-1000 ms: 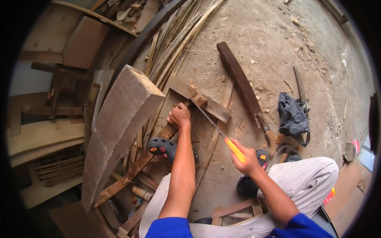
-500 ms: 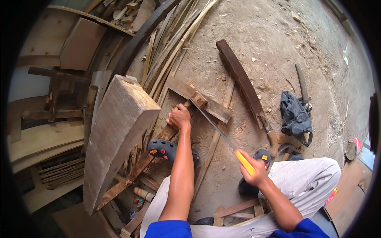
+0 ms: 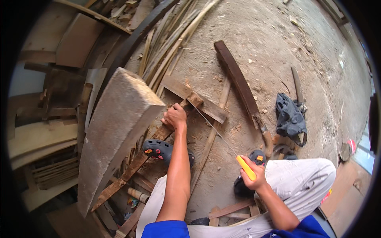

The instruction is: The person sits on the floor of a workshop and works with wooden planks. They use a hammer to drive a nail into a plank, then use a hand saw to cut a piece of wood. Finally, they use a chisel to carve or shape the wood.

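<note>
My left hand [image 3: 174,118] is wrapped round a long brown wooden beam [image 3: 162,134], close to its far end. That end rests across a flat board [image 3: 214,110] on the ground. In my right hand [image 3: 257,176] is the yellow-orange handle of a handsaw [image 3: 216,130]. Its thin blade slants up and left, the tip meeting the beam's end block [image 3: 195,99] just beyond my left hand. My left foot, in a dark clog [image 3: 160,150], is pressed against the beam. The other clog [image 3: 258,158] is beside the saw handle.
A large squared timber [image 3: 115,119] rises close on my left. Thin wood strips [image 3: 174,43] are heaped beyond it. Right of the work lie a dark curved timber [image 3: 240,81], a wood-handled tool [image 3: 266,142] and a black plastic bag [image 3: 289,119]. Wood chips litter the ground.
The saw handle has drawn back slightly toward me, away from the beam's end. My left hand keeps its grip on the beam. The whole view has shifted a little.
</note>
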`<state>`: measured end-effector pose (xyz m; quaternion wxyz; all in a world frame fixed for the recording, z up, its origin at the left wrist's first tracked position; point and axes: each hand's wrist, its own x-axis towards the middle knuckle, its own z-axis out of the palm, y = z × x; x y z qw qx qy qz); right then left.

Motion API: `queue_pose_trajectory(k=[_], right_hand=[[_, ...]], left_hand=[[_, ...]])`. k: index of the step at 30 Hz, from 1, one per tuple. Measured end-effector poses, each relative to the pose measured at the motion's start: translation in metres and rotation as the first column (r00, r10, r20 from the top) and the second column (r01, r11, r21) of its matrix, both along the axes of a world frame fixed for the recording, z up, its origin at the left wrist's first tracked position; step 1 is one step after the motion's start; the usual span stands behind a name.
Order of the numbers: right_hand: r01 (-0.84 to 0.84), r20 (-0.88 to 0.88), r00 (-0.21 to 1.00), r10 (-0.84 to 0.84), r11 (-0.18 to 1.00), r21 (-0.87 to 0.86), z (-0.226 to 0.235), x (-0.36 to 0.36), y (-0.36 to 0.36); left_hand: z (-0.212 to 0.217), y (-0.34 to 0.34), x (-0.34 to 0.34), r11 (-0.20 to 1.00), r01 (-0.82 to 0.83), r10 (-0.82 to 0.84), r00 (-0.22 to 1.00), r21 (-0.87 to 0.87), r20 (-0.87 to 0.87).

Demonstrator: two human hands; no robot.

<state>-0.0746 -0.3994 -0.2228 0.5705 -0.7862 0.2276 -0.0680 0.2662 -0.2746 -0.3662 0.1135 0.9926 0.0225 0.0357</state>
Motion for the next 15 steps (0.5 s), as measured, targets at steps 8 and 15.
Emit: queue_pose_trajectory(k=[8, 15], right_hand=[[-0.003, 0.124, 0.992, 0.008, 0.999, -0.042, -0.050, 0.071, 0.011], [-0.024, 0.119, 0.992, 0.037, 0.994, -0.105, 0.035, 0.001, -0.006]], left_hand=[[-0.002, 0.001, -0.003, 1.000, -0.017, 0.017, 1.000, -0.002, 0.009], [-0.001, -0.002, 0.003, 0.999, -0.014, 0.015, 1.000, -0.042, 0.024]])
